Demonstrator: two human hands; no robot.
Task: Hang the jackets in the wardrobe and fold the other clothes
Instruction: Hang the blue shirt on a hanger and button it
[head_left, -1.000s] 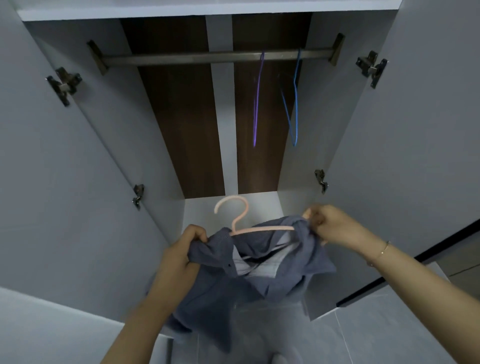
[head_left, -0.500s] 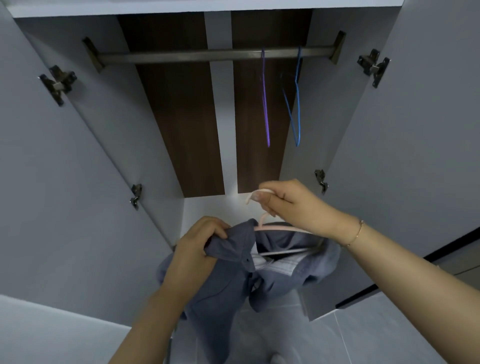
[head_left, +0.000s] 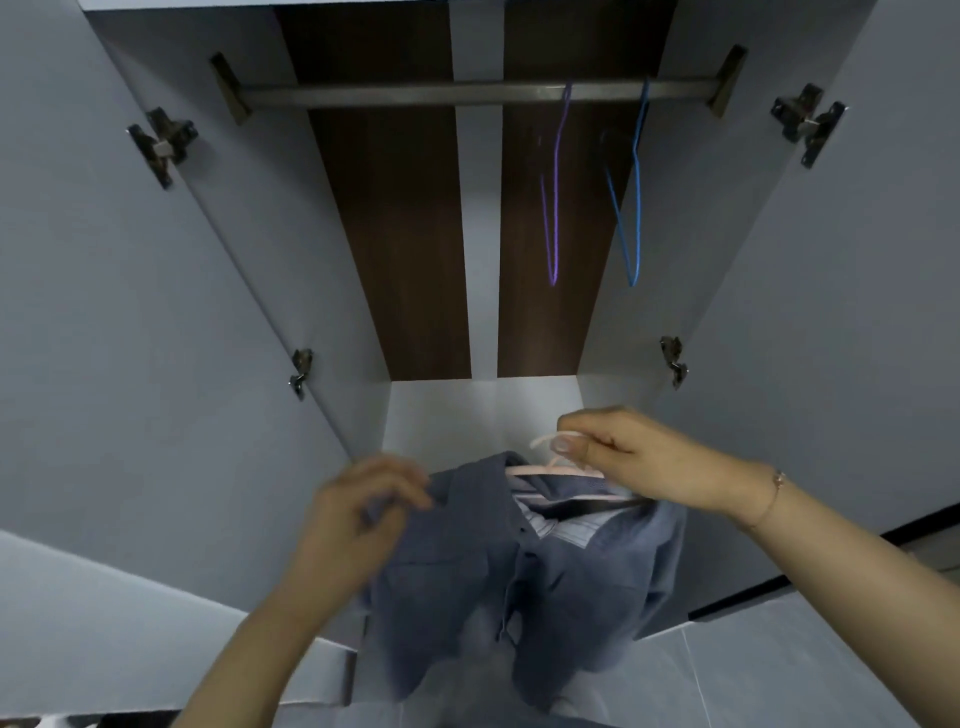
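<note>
Now right hand (head_left: 618, 457) pinching pink hanger (head_left: 550, 470); blurred left hand (head_left: 363, 514) apparently gripping jacket (head_left: 519, 582) collar.

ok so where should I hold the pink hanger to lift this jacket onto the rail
Hold the pink hanger by the neck just under its hook, coming from above, where the right hand pinches it now. The blue jacket drapes over both arms, so only the hook stands clear, and it must stay free for the rail.

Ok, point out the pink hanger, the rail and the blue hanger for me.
pink hanger (head_left: 543, 441): head view, on its hook, beside the right hand's fingertips.
rail (head_left: 415, 94): head view, on the bare bar, left of centre.
blue hanger (head_left: 637, 208): head view, on its long straight side.
</note>
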